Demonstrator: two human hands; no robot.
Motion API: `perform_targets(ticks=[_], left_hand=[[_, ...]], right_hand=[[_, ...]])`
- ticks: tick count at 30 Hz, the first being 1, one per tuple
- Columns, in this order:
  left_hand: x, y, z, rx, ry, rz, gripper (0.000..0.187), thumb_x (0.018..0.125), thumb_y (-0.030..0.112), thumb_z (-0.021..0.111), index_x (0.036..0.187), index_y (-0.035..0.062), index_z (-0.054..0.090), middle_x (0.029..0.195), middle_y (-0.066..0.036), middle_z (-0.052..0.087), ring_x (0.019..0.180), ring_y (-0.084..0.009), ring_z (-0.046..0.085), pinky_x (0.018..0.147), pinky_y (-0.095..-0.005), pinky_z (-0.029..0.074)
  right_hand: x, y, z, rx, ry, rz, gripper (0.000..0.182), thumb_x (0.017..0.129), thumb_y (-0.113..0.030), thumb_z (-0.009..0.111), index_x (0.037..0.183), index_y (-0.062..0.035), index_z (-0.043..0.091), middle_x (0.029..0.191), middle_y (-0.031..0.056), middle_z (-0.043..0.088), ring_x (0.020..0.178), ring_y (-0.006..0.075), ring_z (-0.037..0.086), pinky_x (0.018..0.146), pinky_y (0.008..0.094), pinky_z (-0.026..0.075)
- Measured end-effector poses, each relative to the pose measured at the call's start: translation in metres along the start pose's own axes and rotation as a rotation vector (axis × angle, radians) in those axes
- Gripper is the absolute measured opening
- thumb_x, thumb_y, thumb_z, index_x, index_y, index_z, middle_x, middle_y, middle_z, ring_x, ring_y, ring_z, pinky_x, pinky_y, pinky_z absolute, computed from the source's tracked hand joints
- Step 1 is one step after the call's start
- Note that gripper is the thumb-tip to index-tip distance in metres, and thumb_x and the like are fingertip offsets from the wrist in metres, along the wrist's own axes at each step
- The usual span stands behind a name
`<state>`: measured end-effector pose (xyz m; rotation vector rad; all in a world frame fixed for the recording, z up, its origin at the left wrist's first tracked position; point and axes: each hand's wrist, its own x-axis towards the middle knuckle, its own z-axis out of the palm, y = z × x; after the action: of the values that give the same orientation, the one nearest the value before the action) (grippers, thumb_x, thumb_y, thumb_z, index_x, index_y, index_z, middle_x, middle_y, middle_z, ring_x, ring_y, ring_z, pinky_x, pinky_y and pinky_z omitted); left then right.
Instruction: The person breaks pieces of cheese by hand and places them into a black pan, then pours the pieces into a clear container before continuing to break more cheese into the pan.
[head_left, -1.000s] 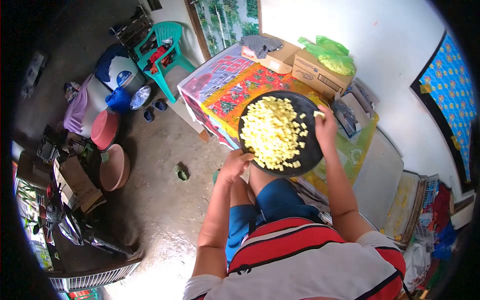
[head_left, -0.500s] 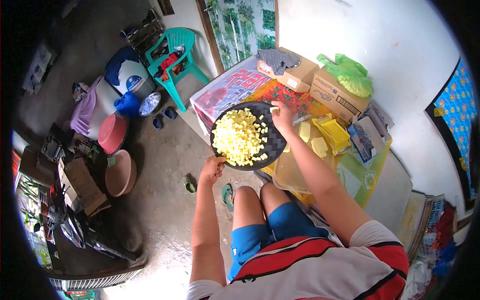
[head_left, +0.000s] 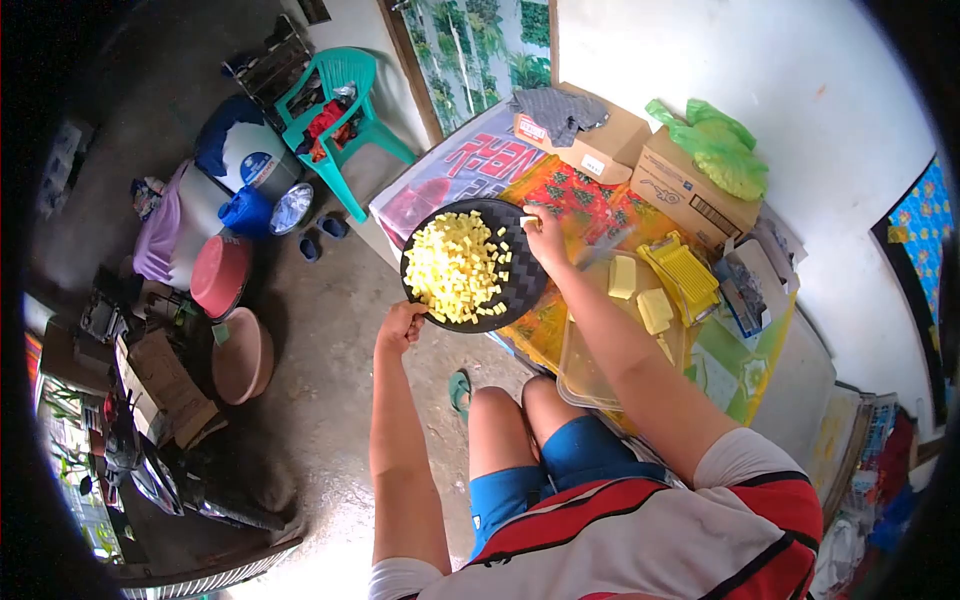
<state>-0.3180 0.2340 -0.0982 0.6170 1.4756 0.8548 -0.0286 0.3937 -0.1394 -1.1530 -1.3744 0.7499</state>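
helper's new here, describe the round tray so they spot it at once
Find the cloth-covered table beside the white wall. By its edge, the left hand and right hand hold up the round tray. Unlike the clear container on the table, it is black and heaped with small yellow pieces.

Left hand (head_left: 402, 325) is gripping the round black tray (head_left: 525, 280) at lower left; right hand (head_left: 543, 240) is gripping its right rim. Yellow cubes (head_left: 455, 265) are heaping leftward. Clear plastic container (head_left: 588, 355) is sitting on the desk (head_left: 590, 200).
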Motion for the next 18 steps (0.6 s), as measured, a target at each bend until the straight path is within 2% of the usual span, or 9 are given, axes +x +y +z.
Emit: perform_targets(ticks=[5, 8, 11, 14, 17, 18], left_hand=[[0.002, -0.012, 0.015, 0.029, -0.022, -0.03, 0.012, 0.081, 0.015, 0.059, 0.076, 0.0101, 0.049, 0.054, 0.001, 0.045, 0.038, -0.0077, 0.028, 0.036, -0.0253, 0.024], [-0.002, -0.021, 0.022, 0.009, -0.039, -0.004, 0.012, 0.08, 0.015, 0.06, 0.075, 0.0099, 0.05, 0.053, 0.001, 0.045, 0.037, -0.0074, 0.029, 0.036, -0.0246, 0.024], [-0.003, -0.024, 0.026, -0.011, -0.054, 0.009, 0.013, 0.079, 0.015, 0.061, 0.074, 0.0101, 0.049, 0.053, 0.001, 0.045, 0.037, -0.0069, 0.03, 0.035, -0.0238, 0.024], [-0.015, -0.024, 0.037, -0.009, -0.055, -0.003, 0.015, 0.079, 0.015, 0.061, 0.073, 0.0106, 0.048, 0.053, 0.001, 0.045, 0.037, -0.0063, 0.03, 0.034, -0.0233, 0.023], [-0.019, -0.03, 0.046, -0.014, -0.074, -0.006, 0.017, 0.079, 0.015, 0.062, 0.072, 0.0112, 0.047, 0.053, 0.001, 0.045, 0.036, -0.006, 0.03, 0.034, -0.0232, 0.022], [-0.02, -0.033, 0.049, -0.015, -0.066, -0.008, 0.018, 0.079, 0.015, 0.062, 0.071, 0.0114, 0.046, 0.053, 0.001, 0.045, 0.036, -0.006, 0.03, 0.033, -0.0232, 0.022]], right_hand=[[-0.016, 0.029, -0.016, -0.027, 0.042, 0.062, 0.026, 0.082, -0.006, 0.057, 0.108, -0.0052, 0.06, 0.101, 0.0158, 0.064, 0.094, 0.0296, 0.063, 0.082, 0.0348, 0.049], [-0.026, 0.003, -0.034, -0.098, 0.05, 0.076, 0.026, 0.082, -0.006, 0.057, 0.108, -0.0055, 0.059, 0.099, 0.0153, 0.065, 0.093, 0.029, 0.063, 0.082, 0.0349, 0.048], [-0.03, 0.001, -0.041, -0.151, 0.019, 0.151, 0.025, 0.082, -0.008, 0.057, 0.106, -0.006, 0.06, 0.099, 0.0153, 0.065, 0.092, 0.0298, 0.063, 0.081, 0.0354, 0.048], [-0.036, 0.003, -0.051, -0.252, 0.061, 0.114, 0.024, 0.081, -0.009, 0.058, 0.105, -0.0062, 0.062, 0.098, 0.0157, 0.065, 0.09, 0.0311, 0.063, 0.081, 0.0354, 0.048], [-0.043, 0.014, -0.061, -0.271, 0.139, 0.007, 0.025, 0.083, -0.01, 0.06, 0.107, -0.0061, 0.061, 0.087, 0.013, 0.066, 0.079, 0.0214, 0.064, 0.073, 0.031, 0.049], [-0.045, 0.013, -0.065, -0.251, 0.126, 0.035, 0.025, 0.083, -0.01, 0.06, 0.108, -0.006, 0.061, 0.086, 0.0129, 0.066, 0.078, 0.0211, 0.063, 0.072, 0.0307, 0.049]])
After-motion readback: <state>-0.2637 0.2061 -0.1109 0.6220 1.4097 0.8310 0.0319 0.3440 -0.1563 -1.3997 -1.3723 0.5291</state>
